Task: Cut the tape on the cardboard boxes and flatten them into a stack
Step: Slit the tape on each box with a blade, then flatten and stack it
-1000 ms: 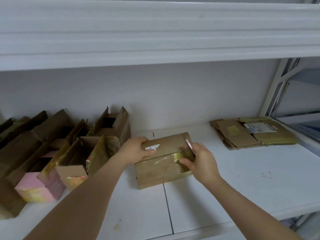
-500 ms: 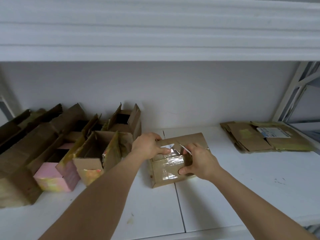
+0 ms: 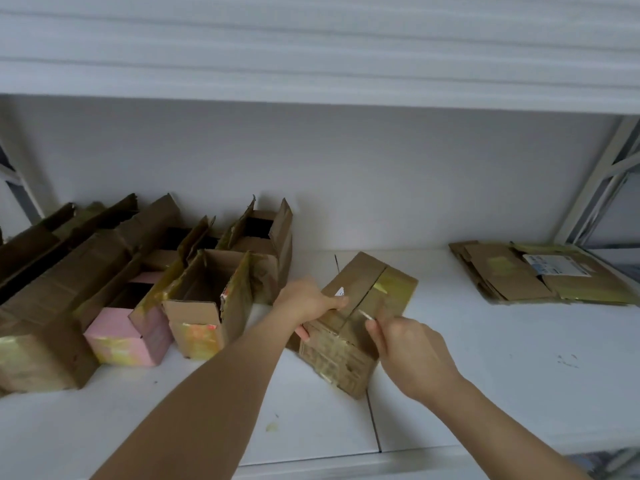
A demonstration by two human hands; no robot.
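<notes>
White shelf [image 3: 485,393] under another shelf; left hand [image 3: 308,303] grips the taped box [image 3: 360,313]; right hand [image 3: 412,355] pinches a small blade [image 3: 365,315]; flattened stack [image 3: 540,275] far right; open boxes [image 3: 207,299] left.

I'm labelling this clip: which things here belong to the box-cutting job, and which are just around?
Job: taped box, left hand gripping it, right hand holding a small blade, open boxes, flattened stack.
Around: shelf, wall, frame.

Left boxes [image 3: 41,306] cut off by frame edge. Blade [image 3: 365,315] in right hand [image 3: 412,358] too small to identify. Label [image 3: 554,268] on stack [image 3: 512,282] unreadable.
</notes>
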